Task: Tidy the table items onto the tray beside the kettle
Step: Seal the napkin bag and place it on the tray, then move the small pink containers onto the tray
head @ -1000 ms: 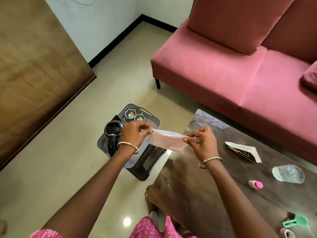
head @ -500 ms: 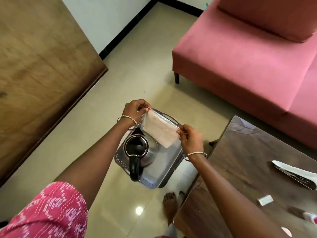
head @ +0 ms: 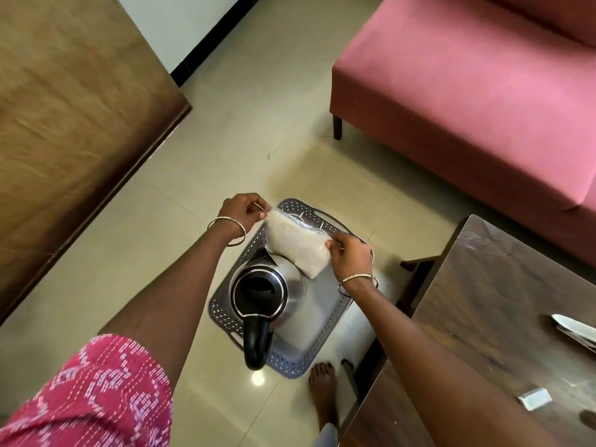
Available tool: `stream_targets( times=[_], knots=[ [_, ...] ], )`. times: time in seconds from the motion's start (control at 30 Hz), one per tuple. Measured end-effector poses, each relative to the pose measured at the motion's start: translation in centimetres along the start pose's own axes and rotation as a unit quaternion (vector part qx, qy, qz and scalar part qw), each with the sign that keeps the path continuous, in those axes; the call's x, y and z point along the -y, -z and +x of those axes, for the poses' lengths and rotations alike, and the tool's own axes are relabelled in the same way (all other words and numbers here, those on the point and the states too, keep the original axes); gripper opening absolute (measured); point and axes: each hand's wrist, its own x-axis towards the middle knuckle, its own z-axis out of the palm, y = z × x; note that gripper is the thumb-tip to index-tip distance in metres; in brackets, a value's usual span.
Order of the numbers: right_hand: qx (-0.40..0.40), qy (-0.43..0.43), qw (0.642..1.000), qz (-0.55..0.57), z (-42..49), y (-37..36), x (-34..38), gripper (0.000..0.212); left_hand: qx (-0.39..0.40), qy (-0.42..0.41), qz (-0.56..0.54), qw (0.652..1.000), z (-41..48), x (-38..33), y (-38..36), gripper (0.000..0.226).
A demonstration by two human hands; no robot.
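Head view, single frame.

- Translucent white plastic packet [head: 295,248]: held flat in the air between both hands, over the far half of the grey perforated plastic tray [head: 292,366]. Long axis runs diagonally, from upper left at the left hand down to lower right at the right hand. Contact with the tray cannot be told.
- Left hand [head: 245,210]: thumb and fingers pinched together on the packet's upper-left corner.
- Right hand [head: 352,258]: fingertips pinched on the lower-right end, other fingers curled.
- Stainless-steel kettle [head: 292,283]: upright on the tray's left half, black lid on. Spout points away from the person, black handle towards them. The packet's near edge overlaps the kettle's body in the picture.
- Tray sits on the beige tiled floor [head: 258,124], just beside the dark wooden table [head: 503,301].
- A small white sachet [head: 533,399] lies on the table.
- A bare foot [head: 322,387] stands near the tray's near corner.
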Motion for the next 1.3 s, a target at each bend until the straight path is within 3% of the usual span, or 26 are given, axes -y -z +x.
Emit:
stream_targets(
  times=[0.33,0.47,0.57,0.73,1.0,1.3],
  knots=[
    [0.017,0.003,0.998,0.057,-0.2,1.3,-1.2,0.048,0.006,0.052,-0.033,0.998,-0.2,-0.3,-0.8,0.042],
    [0.005,0.001,0.996,0.090,-2.1,3.0,-1.6,0.059,-0.066,0.072,-0.047,0.994,-1.4,-1.2,0.2,0.047],
    [-0.032,-0.005,0.992,0.123,-4.2,4.6,-2.3,0.050,-0.123,0.052,-0.064,0.989,-3.3,-3.0,1.4,0.035],
    [-0.101,-0.051,0.982,0.151,-8.7,8.4,-5.0,0.014,-0.190,0.003,-0.172,0.967,-9.4,-8.5,1.1,0.019],
    [-0.144,-0.105,0.950,0.255,-17.7,16.1,-12.5,0.016,-0.104,0.000,-0.317,0.943,-20.5,-17.7,-10.1,0.015],
    [-0.195,-0.155,0.917,0.312,-29.6,23.5,-25.1,0.015,0.014,-0.002,-0.276,0.961,-32.8,-25.0,-25.9,0.016]
  ],
)
